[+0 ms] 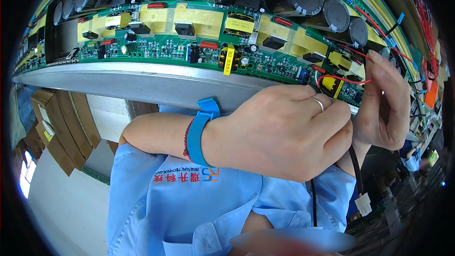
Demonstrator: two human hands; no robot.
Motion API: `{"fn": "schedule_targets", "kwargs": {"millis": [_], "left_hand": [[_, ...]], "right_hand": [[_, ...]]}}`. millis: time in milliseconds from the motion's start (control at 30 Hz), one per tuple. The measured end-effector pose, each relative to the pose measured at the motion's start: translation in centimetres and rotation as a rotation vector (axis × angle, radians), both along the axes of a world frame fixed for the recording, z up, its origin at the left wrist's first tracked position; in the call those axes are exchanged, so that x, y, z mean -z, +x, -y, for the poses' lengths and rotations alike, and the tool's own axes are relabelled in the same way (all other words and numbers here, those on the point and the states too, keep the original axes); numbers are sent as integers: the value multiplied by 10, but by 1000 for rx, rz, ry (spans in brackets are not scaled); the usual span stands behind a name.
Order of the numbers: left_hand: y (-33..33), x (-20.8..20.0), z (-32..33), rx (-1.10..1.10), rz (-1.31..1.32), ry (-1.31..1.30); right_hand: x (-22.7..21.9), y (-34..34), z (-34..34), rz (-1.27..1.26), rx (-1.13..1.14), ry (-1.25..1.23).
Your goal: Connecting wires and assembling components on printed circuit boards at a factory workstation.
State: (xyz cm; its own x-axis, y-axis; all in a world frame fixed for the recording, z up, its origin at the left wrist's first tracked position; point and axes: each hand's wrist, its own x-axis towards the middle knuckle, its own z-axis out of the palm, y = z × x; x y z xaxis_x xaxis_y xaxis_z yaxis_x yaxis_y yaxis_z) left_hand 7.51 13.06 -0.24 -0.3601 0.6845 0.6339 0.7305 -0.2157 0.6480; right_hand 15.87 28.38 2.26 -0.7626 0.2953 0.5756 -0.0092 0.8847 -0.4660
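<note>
Thin red wire [342, 79] loops sideways over the green board [166, 50] (edge of worktop [142, 83]), pinched by right hand [385, 102]; left hand [284, 132] fisted on black cable [355, 170].

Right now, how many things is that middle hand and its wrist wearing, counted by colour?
Blue: 1, the wrist strap
Red: 1, the string bracelet
Silver: 1, the ring on the left hand
Total: 3
</note>
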Motion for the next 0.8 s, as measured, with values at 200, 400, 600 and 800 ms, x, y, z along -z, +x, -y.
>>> {"fn": "schedule_targets", "kwargs": {"millis": [200, 400, 600, 800], "left_hand": [[2, 2, 0, -20, -27, 1], [1, 0, -1, -32, -41, -4], [-1, 1, 0, 1, -10, -31], [-11, -8, -12, -177, -28, -56]], "right_hand": [[3, -2, -2, 63, -74, 124], [1, -2, -2, 103, -56, 122], [-3, -2, 0, 122, -57, 133], [-13, 11, -3, 221, -21, 166]]}}
